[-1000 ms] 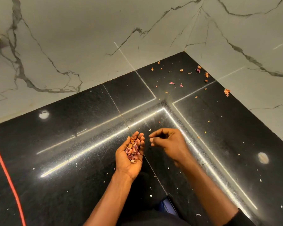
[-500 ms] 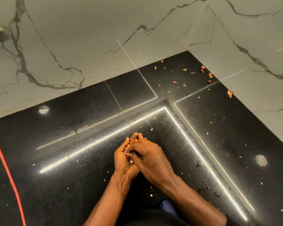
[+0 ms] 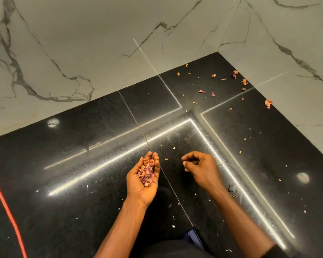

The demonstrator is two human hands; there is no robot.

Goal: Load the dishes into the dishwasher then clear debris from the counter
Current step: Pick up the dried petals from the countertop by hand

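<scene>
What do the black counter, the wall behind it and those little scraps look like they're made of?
Counter: probably polished black granite or similar stone; speckled, mirrors the light strips. Wall: white marble-look slab or tile, grey veins, soft sheen. Scraps: thin, dry, papery pink-orange flakes, possibly onion skin.
</scene>
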